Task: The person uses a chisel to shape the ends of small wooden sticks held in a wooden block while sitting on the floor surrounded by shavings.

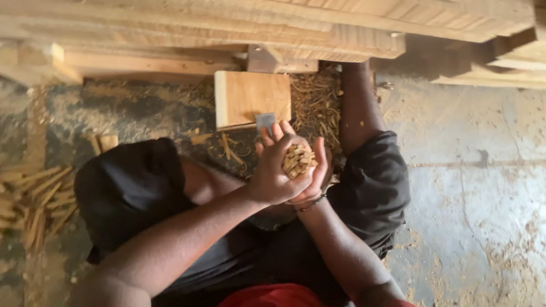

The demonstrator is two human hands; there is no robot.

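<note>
Now the left hand (273,179) and right hand (315,170) are cupped together around a bundle of short wooden sticks (298,160), gathered just near of the wooden block (253,96), probably needing evened ends next.

pale tan wood sticks (298,160), honey-brown wooden block (252,96), black shorts (131,187)

Wood block (253,96) close ahead of hands (290,170); bare floor (478,187) right.

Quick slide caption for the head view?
Both hands, left and right, clasp a bundle of sticks above a wood block on a shavings-strewn floor.
</note>
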